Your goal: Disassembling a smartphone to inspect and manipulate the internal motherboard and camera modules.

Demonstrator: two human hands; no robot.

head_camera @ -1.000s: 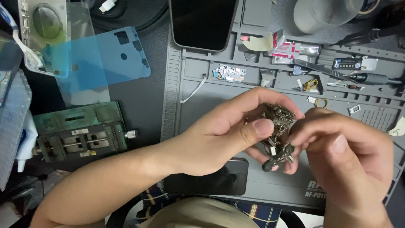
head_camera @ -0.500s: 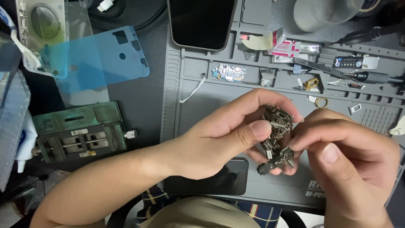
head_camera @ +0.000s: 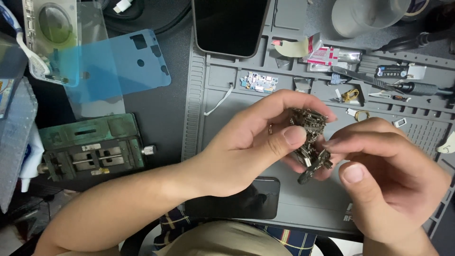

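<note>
Circuit board [head_camera: 309, 137] between both hands [head_camera: 303, 156]

A small, dark, metallic circuit assembly [head_camera: 310, 142], dense with tiny components, is held upright above a grey work mat, pinched between fingertips of both hands.

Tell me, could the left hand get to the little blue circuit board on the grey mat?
Probably yes, but not freely: the left hand is pinching the clump of tiny metal parts. The small blue circuit board lies uncovered just beyond it, nothing between.
</note>
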